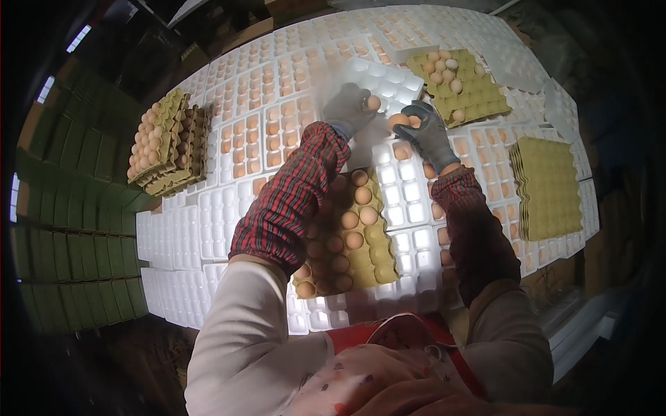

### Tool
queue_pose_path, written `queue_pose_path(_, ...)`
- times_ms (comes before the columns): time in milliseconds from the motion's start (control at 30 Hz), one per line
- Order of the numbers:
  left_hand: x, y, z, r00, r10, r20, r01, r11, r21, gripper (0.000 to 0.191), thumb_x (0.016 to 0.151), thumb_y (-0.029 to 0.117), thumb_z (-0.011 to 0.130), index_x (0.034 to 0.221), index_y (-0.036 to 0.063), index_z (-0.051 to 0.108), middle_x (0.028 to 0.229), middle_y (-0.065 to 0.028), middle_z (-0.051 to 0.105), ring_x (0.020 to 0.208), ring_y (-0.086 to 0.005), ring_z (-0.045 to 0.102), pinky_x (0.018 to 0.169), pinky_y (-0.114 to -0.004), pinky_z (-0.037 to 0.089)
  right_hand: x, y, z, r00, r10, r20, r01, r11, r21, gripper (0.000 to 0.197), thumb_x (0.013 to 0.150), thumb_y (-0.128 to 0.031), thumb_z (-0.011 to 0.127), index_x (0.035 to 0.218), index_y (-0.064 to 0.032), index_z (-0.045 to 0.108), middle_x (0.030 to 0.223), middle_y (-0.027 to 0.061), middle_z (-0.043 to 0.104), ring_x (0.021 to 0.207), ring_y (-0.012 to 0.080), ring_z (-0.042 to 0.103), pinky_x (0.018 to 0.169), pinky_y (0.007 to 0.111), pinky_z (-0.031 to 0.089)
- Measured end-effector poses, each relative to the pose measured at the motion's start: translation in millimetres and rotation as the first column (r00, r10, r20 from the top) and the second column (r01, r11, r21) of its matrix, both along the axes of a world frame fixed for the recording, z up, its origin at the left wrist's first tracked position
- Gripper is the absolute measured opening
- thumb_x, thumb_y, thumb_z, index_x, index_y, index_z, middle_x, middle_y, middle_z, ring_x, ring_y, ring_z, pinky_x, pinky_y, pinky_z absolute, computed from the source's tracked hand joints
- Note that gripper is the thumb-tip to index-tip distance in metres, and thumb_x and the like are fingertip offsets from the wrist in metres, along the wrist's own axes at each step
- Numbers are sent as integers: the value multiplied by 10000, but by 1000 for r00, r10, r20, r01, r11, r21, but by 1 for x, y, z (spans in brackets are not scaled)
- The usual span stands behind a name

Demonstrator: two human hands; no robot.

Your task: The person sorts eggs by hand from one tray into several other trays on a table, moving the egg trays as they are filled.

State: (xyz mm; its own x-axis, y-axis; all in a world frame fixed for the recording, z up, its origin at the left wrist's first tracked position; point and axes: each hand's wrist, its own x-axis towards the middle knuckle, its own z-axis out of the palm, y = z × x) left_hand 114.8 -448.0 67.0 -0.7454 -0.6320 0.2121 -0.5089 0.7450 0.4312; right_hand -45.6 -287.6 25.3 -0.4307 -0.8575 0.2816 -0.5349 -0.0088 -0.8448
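My left hand [349, 110], in a grey glove, holds a brown egg [373, 103] at its fingertips, over the near left part of a tilted white foam egg tray [390, 78] whose visible cups hold nothing. Just right of it, my right hand [427, 130], also gloved, is closed around brown eggs [399, 121]. Below my hands, partly shaded by my left sleeve, lies a yellowish pulp egg flat [374, 239] with several brown eggs in its left and upper cups. Another foam tray [398, 182] beside it has one egg at its top.
Foam trays of eggs [294, 73] cover much of the surface. Stacked pulp flats with eggs [156, 140] stand left; another flat with eggs [468, 99] lies upper right. A pile of pulp flats [549, 187] is right. Foam trays without eggs [174, 239] lie left, near green stacks [78, 229].
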Motion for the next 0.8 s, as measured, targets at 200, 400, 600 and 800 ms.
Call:
queue_pose_path(200, -71, -63, -19, 880, -239, 411, 203, 971, 130, 490, 836, 451, 627, 1264, 220, 681, 1294, -113, 651, 1193, -311, 613, 991, -415, 493, -73, -91, 17, 749, 322, -579, -29, 889, 457, 504, 652, -263, 858, 1121, -153, 711, 1180, 139, 665, 1098, 321, 640, 940, 409, 514)
queue_pose_path(400, -53, -101, -39, 976, -189, 111, 182, 981, 64, 404, 862, 315, 669, 1220, 132, 711, 1052, -116, 744, 983, -242, 701, 891, -329, 527, -60, -139, 0, 914, -50, -403, 112, 985, 131, 431, 880, -421, 699, 1220, -158, 676, 1215, 122, 664, 1147, 335, 616, 1011, 400, 469)
queue_pose_path(600, -48, -142, -59, 777, 126, -617, -106, 992, 70, 320, 890, 257, 731, 1135, 52, 723, 1043, -130, 746, 879, -241, 714, 802, -351, 551, -32, -134, -49, 766, -271, -583, 194, 962, -191, 344, 943, -316, 622, 1210, -101, 658, 1219, 157, 658, 1144, 402, 582, 1000, 467, 458)
queue_pose_path(800, -35, -94, -50, 971, 11, 239, 45, 972, -232, 421, 1001, 403, 482, 1337, 181, 604, 1376, -123, 575, 1285, -350, 502, 1072, -469, 392, 11, -74, -50, 901, -105, -422, 31, 984, -178, 342, 937, -261, 607, 1223, -76, 641, 1216, 140, 653, 1158, 349, 575, 1028, 470, 424)
